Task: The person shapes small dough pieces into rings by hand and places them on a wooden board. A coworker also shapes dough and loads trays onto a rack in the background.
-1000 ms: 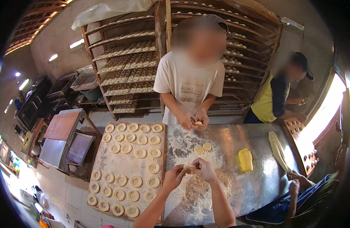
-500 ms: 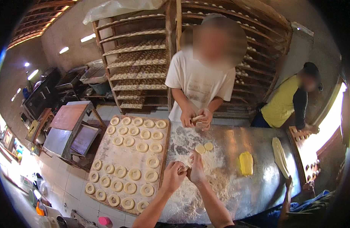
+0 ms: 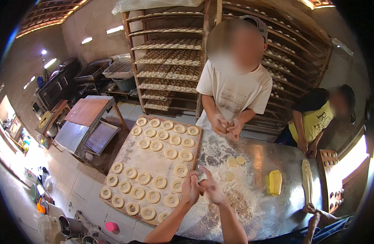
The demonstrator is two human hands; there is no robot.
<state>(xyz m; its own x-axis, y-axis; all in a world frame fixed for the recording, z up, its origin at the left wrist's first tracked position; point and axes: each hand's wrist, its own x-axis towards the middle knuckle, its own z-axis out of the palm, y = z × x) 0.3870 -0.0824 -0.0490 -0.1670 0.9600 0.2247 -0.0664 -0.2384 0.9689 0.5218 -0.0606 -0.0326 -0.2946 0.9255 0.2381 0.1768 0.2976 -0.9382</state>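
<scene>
My left hand (image 3: 191, 189) is closed, fingers curled, above the right edge of the wooden board (image 3: 152, 162). Against it, my right hand (image 3: 214, 190) has its index finger raised and its thumb meeting the left fingertips. Between them is a small piece of pale dough, mostly hidden by the fingers and blurred. Rows of dough rings (image 3: 143, 177) lie on the floury board. Just right of my hands, a flat dough round (image 3: 229, 176) rests on the floured metal table (image 3: 256, 158), with two more rounds (image 3: 232, 162) beyond it.
Across the table a co-worker in a white shirt (image 3: 235, 87) works with both hands close together. A yellow block (image 3: 275, 182) and a long dough strip (image 3: 307, 181) lie to the right. Another person wears a yellow shirt (image 3: 311, 127). Racks (image 3: 166, 61) of dough rings stand behind.
My view has swung so that the scene sits further right. My hands have moved left to the board's edge. A third dough round now shows on the table. The yellow-shirted person has turned.
</scene>
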